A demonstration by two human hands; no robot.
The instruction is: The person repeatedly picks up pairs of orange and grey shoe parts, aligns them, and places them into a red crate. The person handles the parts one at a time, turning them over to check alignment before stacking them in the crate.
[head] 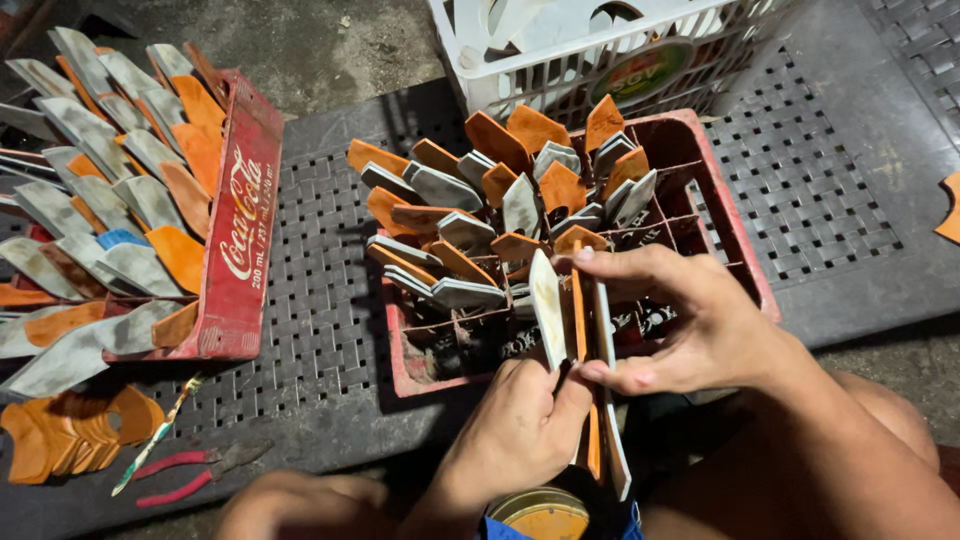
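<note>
My left hand (520,430) grips the lower part of a bunch of flat sole-shaped pieces (575,330), grey-white and orange, held upright on edge. My right hand (670,320) pinches the same bunch from the right, thumb below and fingers over the top. The bunch stands just in front of a red divided crate (720,210) whose far compartments hold several more grey and orange pieces standing on end.
A second red crate (240,230) packed with grey and orange pieces lies at the left. A white plastic basket (560,50) stands behind. Red-handled pliers (185,475), a brush (155,435) and stacked orange cutouts (70,430) lie front left on dark perforated matting (800,170). A round tin (540,512) sits near my knees.
</note>
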